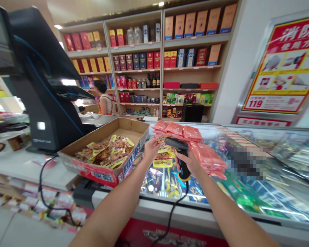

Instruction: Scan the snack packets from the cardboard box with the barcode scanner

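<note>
My right hand (189, 163) is closed around the handle of a black barcode scanner (179, 145), whose cable hangs down over the counter's front. Just left of the scanner's head, my left hand (151, 149) pinches a small snack packet (161, 139), partly hidden by the fingers and the scanner. Below it, yellow snack packets (162, 160) lie on the glass top. Stacks of orange-pink packets (206, 156) sit behind and to the right of the scanner. To the left of my left hand stands an open cardboard box (92, 171) with several yellow snack packets (109, 151) inside.
A black checkout terminal (41, 82) rises at the left, its cable (41, 181) hanging over the counter. The glass-topped freezer (154, 181) holds colourful packages. Behind it, a person (105, 101) stands near shelves (136, 70) of boxes and bottles. A red poster (283, 68) hangs at right.
</note>
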Action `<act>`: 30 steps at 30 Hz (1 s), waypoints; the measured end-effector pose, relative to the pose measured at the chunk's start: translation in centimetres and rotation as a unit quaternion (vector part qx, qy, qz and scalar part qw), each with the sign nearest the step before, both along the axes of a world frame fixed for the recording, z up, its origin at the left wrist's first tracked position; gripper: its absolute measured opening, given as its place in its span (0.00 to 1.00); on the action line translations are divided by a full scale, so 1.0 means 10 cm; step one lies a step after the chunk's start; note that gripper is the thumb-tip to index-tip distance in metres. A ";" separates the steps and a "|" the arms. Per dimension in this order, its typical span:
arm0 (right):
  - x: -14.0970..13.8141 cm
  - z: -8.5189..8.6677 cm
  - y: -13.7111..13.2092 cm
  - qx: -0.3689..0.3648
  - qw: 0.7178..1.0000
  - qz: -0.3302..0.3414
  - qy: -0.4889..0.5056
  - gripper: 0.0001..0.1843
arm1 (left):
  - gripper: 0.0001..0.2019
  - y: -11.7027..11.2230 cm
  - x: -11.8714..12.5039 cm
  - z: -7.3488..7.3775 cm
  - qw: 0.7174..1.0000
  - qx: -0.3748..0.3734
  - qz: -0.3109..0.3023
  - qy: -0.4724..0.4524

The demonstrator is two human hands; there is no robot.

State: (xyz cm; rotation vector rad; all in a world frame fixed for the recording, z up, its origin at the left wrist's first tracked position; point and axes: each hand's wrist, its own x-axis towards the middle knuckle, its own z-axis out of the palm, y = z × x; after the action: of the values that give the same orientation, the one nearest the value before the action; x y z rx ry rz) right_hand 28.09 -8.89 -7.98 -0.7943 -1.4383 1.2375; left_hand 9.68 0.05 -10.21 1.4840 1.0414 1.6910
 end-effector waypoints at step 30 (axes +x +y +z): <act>-0.07 -0.01 0.03 -0.027 0.999 -0.012 0.018 0.17 | 0.10 -0.11 0.00 0.06 0.999 -0.003 0.048 0.006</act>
State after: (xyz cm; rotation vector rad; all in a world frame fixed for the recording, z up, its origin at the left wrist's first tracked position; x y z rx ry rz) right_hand 27.43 -8.63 -8.10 -0.8188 -1.3672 1.2711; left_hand 9.70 -1.08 -9.59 1.4631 1.1389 1.7454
